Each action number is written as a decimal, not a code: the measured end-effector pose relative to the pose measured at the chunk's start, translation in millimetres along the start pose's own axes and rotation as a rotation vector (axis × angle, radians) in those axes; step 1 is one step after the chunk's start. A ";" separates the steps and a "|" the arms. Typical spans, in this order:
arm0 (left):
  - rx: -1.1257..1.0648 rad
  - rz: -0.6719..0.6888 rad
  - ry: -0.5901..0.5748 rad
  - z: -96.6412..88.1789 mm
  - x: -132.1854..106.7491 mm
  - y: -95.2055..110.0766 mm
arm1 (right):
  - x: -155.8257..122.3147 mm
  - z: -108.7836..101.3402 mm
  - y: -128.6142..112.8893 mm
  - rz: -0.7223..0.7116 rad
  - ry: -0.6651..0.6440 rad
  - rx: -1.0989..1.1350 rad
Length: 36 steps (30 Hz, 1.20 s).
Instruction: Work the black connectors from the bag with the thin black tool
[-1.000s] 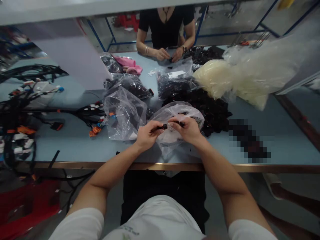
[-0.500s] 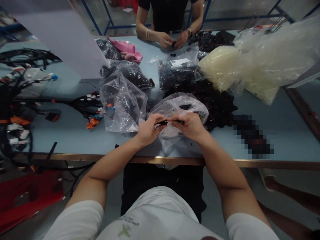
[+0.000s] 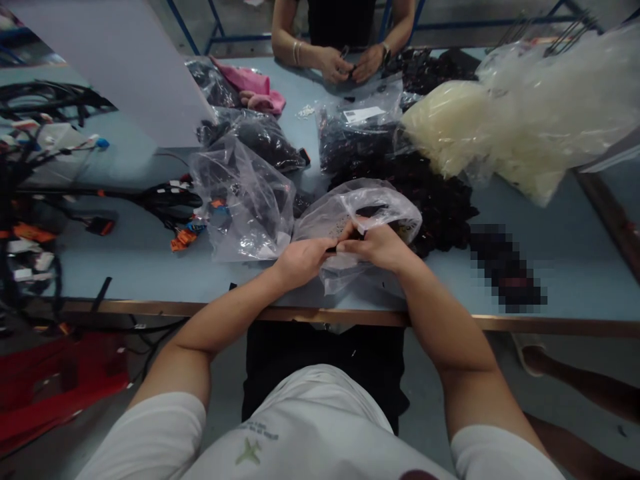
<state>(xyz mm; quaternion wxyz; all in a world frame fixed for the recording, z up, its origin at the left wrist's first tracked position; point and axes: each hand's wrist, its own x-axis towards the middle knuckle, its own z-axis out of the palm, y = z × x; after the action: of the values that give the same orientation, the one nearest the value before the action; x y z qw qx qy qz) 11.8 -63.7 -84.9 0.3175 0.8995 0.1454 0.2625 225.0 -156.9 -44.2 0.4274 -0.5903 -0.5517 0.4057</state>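
My left hand (image 3: 303, 261) and my right hand (image 3: 374, 245) meet above the light-blue workbench (image 3: 125, 260). Between their fingertips is a small black plastic part (image 3: 331, 249), mostly hidden by my fingers. Under and behind my hands lies a clear plastic bag (image 3: 385, 208) holding dark contents, with my right hand against its edge. Another clear bag of black parts (image 3: 245, 213) sits just left of my left hand. A heap of black connectors (image 3: 440, 213) lies beyond my right hand.
Wire harnesses with orange connectors (image 3: 165, 207) lie to the left. Across the bench, a co-worker's hands (image 3: 350, 65) work over bagged black parts. A large bag of cream-coloured parts (image 3: 450, 127) sits at the far right, and a pink cloth (image 3: 255, 87) at the back. A metal-trimmed bench edge (image 3: 320, 312) runs near me.
My hands have drawn closer together, and the black part is now more covered by my fingers. The whole scene has shifted slightly upward in view.
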 end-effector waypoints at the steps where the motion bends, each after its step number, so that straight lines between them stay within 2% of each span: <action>1: -0.004 -0.008 0.014 -1.2 0.7 1.6 | 1.6 0.2 0.0 0.017 0.006 0.063; 5: 0.013 -0.081 0.113 -8.4 5.1 11.8 | -0.2 -2.5 -3.1 -0.010 0.102 0.189; 11: 0.022 0.063 0.148 -18.1 9.3 20.2 | -8.5 -0.4 -6.0 -0.005 0.288 0.288; 16: 0.014 0.038 0.209 -17.7 8.4 19.3 | -8.8 6.2 -9.0 -0.025 0.415 0.229; 20: -0.116 -0.088 0.193 -13.0 5.2 11.8 | -11.8 7.0 -8.6 0.001 0.349 0.200; 25: -0.201 -0.244 0.167 -8.9 4.5 7.8 | -13.9 11.0 -9.9 -0.103 0.336 0.326; 29: -0.346 -0.262 0.182 -7.9 5.4 11.0 | -15.3 15.0 -17.9 -0.063 0.366 0.313; 36: -0.356 -0.274 0.165 -8.3 4.5 14.3 | -16.5 17.3 -22.9 -0.078 0.381 0.237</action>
<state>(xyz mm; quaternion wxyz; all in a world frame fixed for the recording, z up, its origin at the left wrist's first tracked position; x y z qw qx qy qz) 12.2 -68.4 -68.5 0.4907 0.7768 0.2430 0.3109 200.6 -171.7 -27.5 0.6057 -0.5801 -0.4317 0.3321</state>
